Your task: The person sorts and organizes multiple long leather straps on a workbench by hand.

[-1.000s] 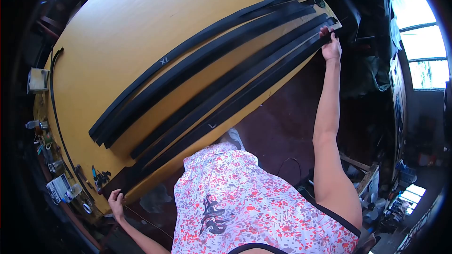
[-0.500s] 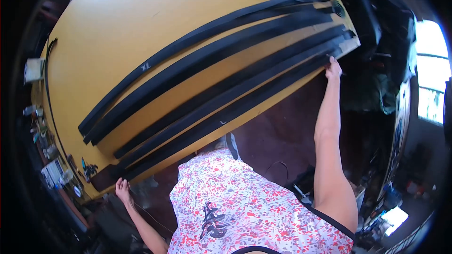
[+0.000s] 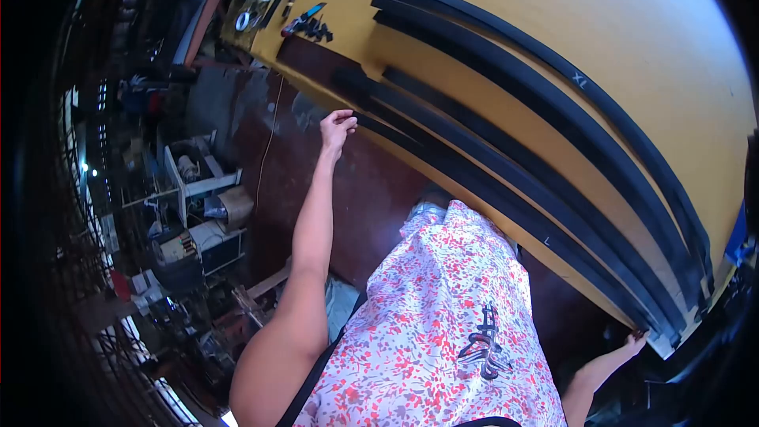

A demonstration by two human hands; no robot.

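A long black strip [image 3: 506,211] marked with a pale L runs along the near edge of the yellow table [image 3: 672,39]. At its left end, my left hand [image 3: 337,131] is closed in a pinch. My right hand [image 3: 634,341], small at the lower right, is closed at the strip's other end by the table corner; its fingertips are partly hidden. Beyond lie several more black strips, among them a wide one [image 3: 506,71] and one marked XL [image 3: 494,26]. A dark brown flat piece [image 3: 316,62] rests beside the strips' left ends.
A blue-handled cutting tool [image 3: 313,13] and small black scraps [image 3: 320,32] lie near the table's left end. A tape roll [image 3: 243,21] sits by the corner. Left of me, a white-framed shelf [image 3: 207,178] stands on the floor. Something blue [image 3: 737,237] lies at the far right edge.
My view has turned left, so the table now slopes down to the right and the left-side floor shows. Both hands remain near opposite ends of the L strip.
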